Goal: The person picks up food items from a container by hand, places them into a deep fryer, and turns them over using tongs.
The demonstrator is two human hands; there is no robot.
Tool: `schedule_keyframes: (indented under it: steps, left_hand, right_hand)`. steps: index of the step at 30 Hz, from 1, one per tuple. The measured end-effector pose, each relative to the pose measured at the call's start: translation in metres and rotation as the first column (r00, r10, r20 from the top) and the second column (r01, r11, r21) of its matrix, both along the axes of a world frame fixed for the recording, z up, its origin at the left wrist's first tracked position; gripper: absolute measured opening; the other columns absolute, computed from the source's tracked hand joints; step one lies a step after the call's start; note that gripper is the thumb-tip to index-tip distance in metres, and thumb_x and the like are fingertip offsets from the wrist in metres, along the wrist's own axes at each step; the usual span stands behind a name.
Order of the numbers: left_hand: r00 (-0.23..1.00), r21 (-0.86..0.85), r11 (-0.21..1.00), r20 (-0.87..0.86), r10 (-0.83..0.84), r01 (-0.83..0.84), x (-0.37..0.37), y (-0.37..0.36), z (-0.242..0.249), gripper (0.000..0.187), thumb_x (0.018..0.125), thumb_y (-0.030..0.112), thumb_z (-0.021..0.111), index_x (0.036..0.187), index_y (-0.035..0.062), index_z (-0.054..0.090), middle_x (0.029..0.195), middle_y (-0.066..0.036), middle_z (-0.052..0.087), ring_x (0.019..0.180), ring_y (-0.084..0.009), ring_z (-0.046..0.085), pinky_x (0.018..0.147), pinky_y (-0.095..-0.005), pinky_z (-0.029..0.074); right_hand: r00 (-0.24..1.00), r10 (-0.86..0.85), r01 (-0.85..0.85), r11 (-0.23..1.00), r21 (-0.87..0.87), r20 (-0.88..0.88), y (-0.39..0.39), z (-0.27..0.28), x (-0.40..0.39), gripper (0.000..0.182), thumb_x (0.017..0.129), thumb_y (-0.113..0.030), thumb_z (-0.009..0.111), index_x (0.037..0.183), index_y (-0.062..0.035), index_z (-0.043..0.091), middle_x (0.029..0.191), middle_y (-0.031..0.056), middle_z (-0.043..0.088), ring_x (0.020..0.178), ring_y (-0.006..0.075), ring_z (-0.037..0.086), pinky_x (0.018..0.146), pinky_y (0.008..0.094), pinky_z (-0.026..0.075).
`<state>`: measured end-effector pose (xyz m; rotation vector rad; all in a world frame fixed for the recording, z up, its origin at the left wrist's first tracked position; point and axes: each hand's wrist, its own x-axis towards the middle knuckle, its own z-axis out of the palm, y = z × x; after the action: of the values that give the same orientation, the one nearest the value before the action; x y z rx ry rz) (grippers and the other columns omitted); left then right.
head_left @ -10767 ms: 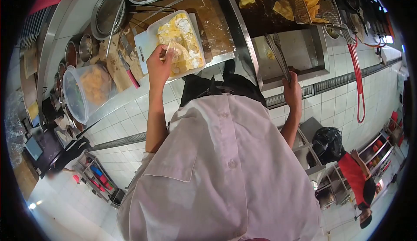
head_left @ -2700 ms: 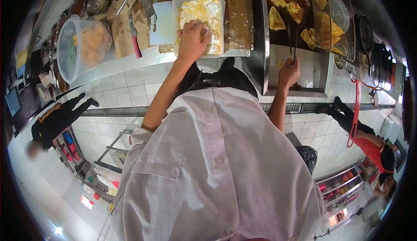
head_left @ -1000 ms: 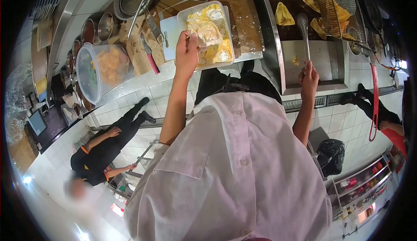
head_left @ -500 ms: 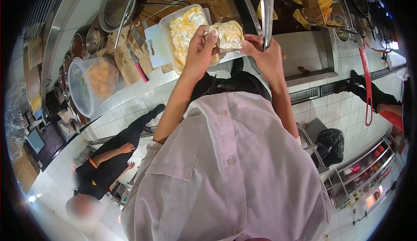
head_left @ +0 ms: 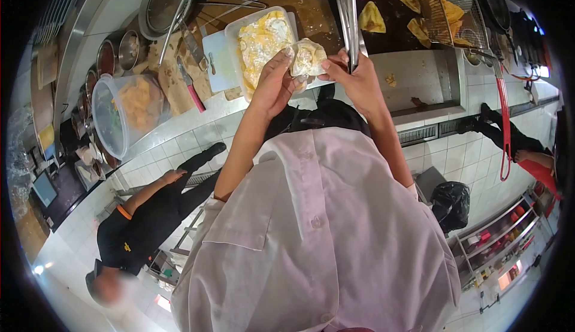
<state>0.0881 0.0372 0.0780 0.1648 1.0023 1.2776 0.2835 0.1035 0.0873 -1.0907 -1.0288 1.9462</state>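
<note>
My left hand (head_left: 275, 85) is closed on a floured wonton wrapper (head_left: 309, 58), pinching its left side. The wrapper is pale, dusted white and looks bunched. At its right edge are the thumb and fingers of my right hand (head_left: 356, 82). That hand also grips long metal tongs (head_left: 345, 17), which point away from me. Just left of the wrapper stands a plastic container (head_left: 232, 35) full of yellow floured wrappers (head_left: 263, 40). Several folded, triangular wontons (head_left: 372, 17) lie in the dark oil of the fryer at the upper right.
A wire basket (head_left: 440, 8) with fried pieces hangs at the fryer's right. Left are a pink-handled knife (head_left: 193, 91), a white cutting board (head_left: 218, 62) and a clear tub (head_left: 105, 119) of orange pieces. One co-worker (head_left: 135, 236) is at lower left, another (head_left: 527, 146) at far right.
The wrapper has gone from flat and spread to bunched between my hands. My right hand and the tongs have shifted slightly left. The co-worker at the left has changed posture.
</note>
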Motion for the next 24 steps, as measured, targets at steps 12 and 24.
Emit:
schedule_keyframes:
  steps: [12, 24]
  left_hand:
    - [0.975, 0.013, 0.998, -0.216, 0.057, -0.055, -0.018, 0.002, -0.019, 0.028, 0.108, 0.016, 0.063, 0.135, 0.0179, 0.062, 0.124, 0.002, 0.071, 0.109, -0.0123, 0.070, 0.088, -0.0358, 0.061]
    - [0.913, -0.031, 0.990, -0.385, -0.137, 0.135, -0.004, 0.071, 0.001, 0.035, 0.107, 0.015, 0.064, 0.141, 0.0157, 0.054, 0.120, 0.000, 0.069, 0.105, -0.0143, 0.071, 0.088, -0.0398, 0.065]
  right_hand:
    - [0.391, -0.373, -0.138, 0.880, 0.454, 0.842, 0.003, -0.062, 0.100, 0.038, 0.111, -0.036, 0.051, 0.124, 0.0000, 0.058, 0.100, 0.0248, 0.073, 0.088, 0.0420, 0.071, 0.076, 0.0490, 0.056]
    - [0.231, -0.257, -0.194, 0.933, 0.304, 0.938, 0.036, -0.130, 0.146, 0.036, 0.107, -0.037, 0.053, 0.117, -0.0025, 0.060, 0.102, 0.0249, 0.074, 0.099, 0.0461, 0.070, 0.084, 0.0558, 0.054]
